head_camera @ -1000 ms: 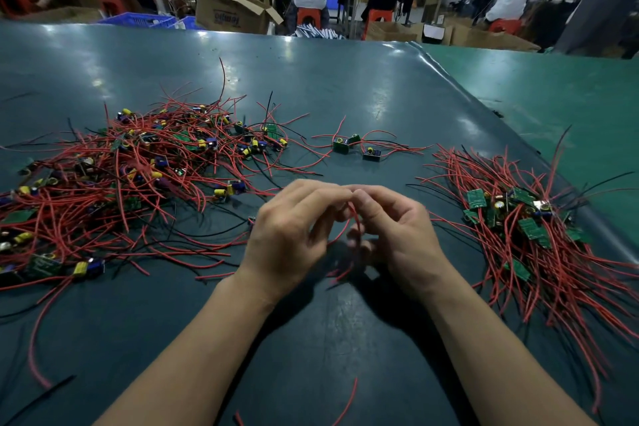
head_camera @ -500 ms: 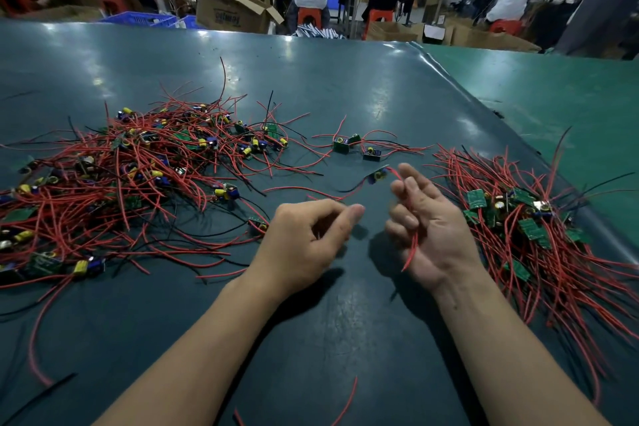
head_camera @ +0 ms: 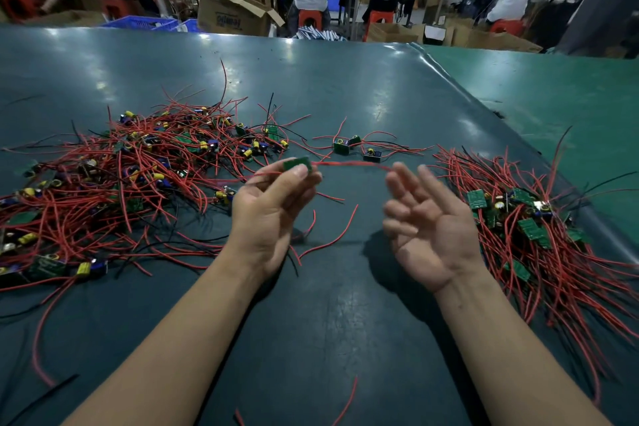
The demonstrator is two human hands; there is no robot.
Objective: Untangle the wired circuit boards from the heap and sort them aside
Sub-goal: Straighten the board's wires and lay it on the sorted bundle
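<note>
A big tangled heap of red-wired circuit boards (head_camera: 114, 183) covers the left of the dark green table (head_camera: 345, 86). My left hand (head_camera: 273, 214) pinches a small green circuit board (head_camera: 297, 163) above the table, just right of the heap. Its red wire (head_camera: 349, 163) stretches right to the fingertips of my right hand (head_camera: 428, 228), which is palm up with spread fingers and grips nothing. A sorted pile of wired boards (head_camera: 539, 228) lies at the right, beside my right hand.
Three loose boards with wires (head_camera: 352, 147) lie at the middle back. Stray red wire pieces (head_camera: 332, 239) lie between my hands and near the front edge. A lighter green table (head_camera: 560, 93) adjoins on the right. Seated people, cartons and crates fill the background.
My left hand rose and now pinches a green board with its wire drawn rightward. My right hand opened wider, palm up, and shifted slightly right; the board it carried earlier is gone from it.
</note>
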